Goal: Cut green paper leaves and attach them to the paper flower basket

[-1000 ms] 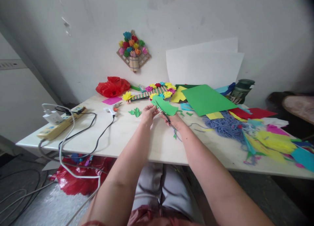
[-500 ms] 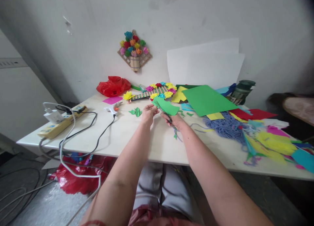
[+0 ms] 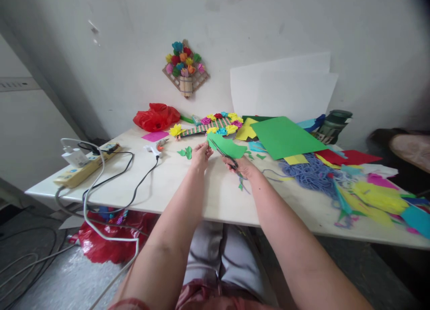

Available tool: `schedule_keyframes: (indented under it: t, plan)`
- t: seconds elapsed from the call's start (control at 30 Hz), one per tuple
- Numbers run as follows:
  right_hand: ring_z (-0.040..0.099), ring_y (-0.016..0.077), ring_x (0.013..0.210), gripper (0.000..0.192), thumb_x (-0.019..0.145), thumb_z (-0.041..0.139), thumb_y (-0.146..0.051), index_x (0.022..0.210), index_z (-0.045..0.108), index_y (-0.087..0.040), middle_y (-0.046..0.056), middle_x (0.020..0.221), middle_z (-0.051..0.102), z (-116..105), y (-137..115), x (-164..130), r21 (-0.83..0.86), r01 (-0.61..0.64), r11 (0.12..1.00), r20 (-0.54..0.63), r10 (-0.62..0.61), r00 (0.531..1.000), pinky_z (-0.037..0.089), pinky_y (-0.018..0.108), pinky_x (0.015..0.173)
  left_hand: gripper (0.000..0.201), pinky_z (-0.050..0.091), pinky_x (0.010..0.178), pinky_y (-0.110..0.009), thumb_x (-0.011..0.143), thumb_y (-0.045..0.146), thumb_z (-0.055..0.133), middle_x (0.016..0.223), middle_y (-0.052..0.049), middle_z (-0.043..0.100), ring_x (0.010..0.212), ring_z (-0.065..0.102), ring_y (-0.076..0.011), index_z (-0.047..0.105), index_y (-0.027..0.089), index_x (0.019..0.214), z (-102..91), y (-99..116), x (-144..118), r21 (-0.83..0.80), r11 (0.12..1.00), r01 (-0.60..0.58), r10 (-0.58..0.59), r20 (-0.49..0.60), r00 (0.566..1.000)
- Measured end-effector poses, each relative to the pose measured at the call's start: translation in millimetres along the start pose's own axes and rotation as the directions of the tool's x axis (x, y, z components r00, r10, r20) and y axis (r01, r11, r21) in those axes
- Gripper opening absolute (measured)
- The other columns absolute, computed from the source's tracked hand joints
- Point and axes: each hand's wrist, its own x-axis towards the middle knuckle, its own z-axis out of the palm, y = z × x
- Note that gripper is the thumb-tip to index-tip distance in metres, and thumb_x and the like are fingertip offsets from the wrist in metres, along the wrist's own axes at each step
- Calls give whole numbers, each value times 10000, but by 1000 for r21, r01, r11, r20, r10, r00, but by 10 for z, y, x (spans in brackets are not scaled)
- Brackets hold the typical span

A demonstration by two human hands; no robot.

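My right hand is closed around the dark handles of a pair of scissors. The blades point up and left across a curved-edged piece of green paper. At the paper's left end my left hand is closed, its fingertips pinched by the edge; the exact grip is too small to see clearly. Small green paper leaves lie just left of that hand. Behind the paper rests a woven guitar-shaped piece trimmed with paper flowers, partly covered by the green paper.
A glue gun and a power strip with cables are on the left. A large green sheet, blue-grey yarn and coloured paper scraps spread on the right. A red plastic bag sits at the back; a dark bottle stands back right.
The view has shifted slightly. Both hands stay close together at the green paper, with the scissors still across it; the left hand's fingers have moved only a little.
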Motion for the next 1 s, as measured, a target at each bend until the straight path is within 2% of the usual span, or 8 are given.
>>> schedule_keyframes:
  t: [0.23, 0.7, 1.0]
  plan:
    - [385, 53, 375, 302, 545, 777, -327, 660, 549, -166, -56, 460, 491, -30, 2, -4, 6, -69, 998, -2, 69, 998, 270, 170, 318, 212, 498, 662, -229, 669, 134, 692, 576, 29, 568, 545, 563, -66, 482, 153, 643, -1, 30, 7, -46, 998, 35, -36, -25, 999]
    - [385, 49, 338, 340, 550, 768, -411, 670, 573, -160, -48, 444, 508, -70, -17, -29, -43, -60, 997, 48, 62, 997, 267, 173, 309, 219, 510, 617, -239, 652, 165, 711, 547, 25, 555, 518, 565, -80, 493, 152, 646, -45, 51, 23, 11, 998, 55, -56, 42, 998]
    - [370, 49, 344, 362, 535, 782, -420, 689, 575, -166, -46, 462, 505, -78, -27, -48, -49, -66, 997, 39, 67, 997, 240, 181, 303, 205, 505, 582, -254, 649, 186, 693, 533, 20, 555, 482, 559, -92, 491, 157, 652, -53, 69, 14, 61, 996, 59, -62, 55, 997]
